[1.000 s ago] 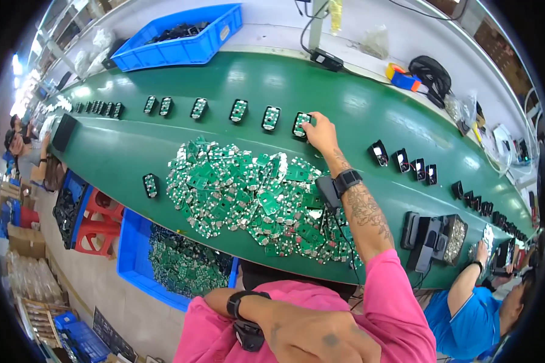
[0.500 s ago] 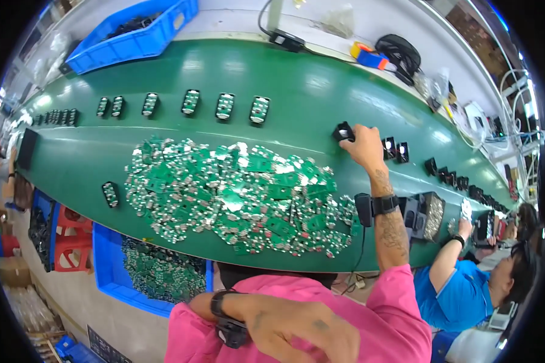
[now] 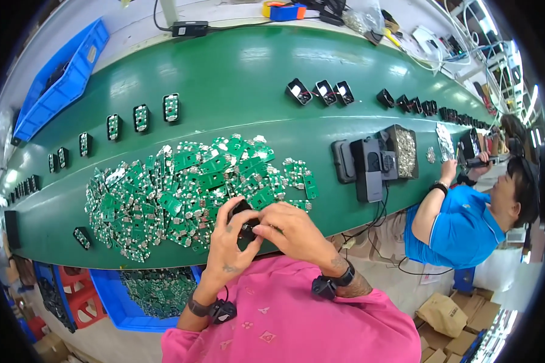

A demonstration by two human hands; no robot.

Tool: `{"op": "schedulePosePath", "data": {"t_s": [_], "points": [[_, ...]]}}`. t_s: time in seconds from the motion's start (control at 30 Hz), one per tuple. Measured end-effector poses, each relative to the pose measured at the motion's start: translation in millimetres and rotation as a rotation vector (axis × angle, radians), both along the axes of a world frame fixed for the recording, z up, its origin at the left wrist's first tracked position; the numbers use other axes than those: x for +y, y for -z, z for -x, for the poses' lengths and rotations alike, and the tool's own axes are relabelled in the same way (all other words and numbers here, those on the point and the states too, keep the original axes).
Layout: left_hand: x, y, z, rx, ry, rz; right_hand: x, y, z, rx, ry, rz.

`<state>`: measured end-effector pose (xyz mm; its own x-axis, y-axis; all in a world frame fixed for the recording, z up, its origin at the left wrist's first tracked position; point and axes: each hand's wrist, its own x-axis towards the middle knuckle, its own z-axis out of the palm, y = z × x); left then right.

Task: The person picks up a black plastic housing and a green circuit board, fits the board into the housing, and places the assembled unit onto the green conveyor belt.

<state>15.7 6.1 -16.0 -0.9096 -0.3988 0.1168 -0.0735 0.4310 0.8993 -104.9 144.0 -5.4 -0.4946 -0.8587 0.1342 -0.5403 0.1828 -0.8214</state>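
Note:
Above the front edge of the table, my left hand (image 3: pixel 232 249) is closed round a small black plastic housing (image 3: pixel 242 213), held tilted. My right hand (image 3: pixel 297 235) meets it from the right, with thumb and fingertips pinched together at the housing's edge. The fingers hide much of the inside, so I cannot make out what lies in it. Just beyond both hands spreads a big heap of green circuit boards (image 3: pixel 184 193). A black housing with a board in it (image 3: pixel 82 238) lies alone left of the heap.
Board-filled housings (image 3: pixel 171 107) form a row at the far left; open black housings (image 3: pixel 325 92) line the far right. A dark grey device (image 3: pixel 367 170) and a tray of small metal parts (image 3: pixel 406 154) stand right, beside a person in blue (image 3: pixel 457 224). A blue bin (image 3: pixel 124 314) sits below the edge.
My right hand has brought a black housing from the far row back to the front edge. My left hand has risen from my lap and taken hold of it. The view has swung right.

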Motion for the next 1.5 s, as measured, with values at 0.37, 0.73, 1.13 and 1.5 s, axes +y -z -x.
{"op": "schedulePosePath", "data": {"t_s": [0.37, 0.73, 1.13, 1.5], "points": [[-14, 49, -4, 0.089, 0.062, -0.173, 59, 44, 49, 0.397, 0.676, -0.312], [-17, 41, 3, 0.036, -0.047, -0.233, 56, 48, 58, 0.099, 0.788, 0.072], [-8, -13, 16, 0.054, -0.036, -0.032, 1, -20, 6, -0.846, 0.235, 0.382], [-16, -6, 2, 0.065, 0.003, 0.076, -17, -11, 1, -0.741, 0.116, 0.134]]}}
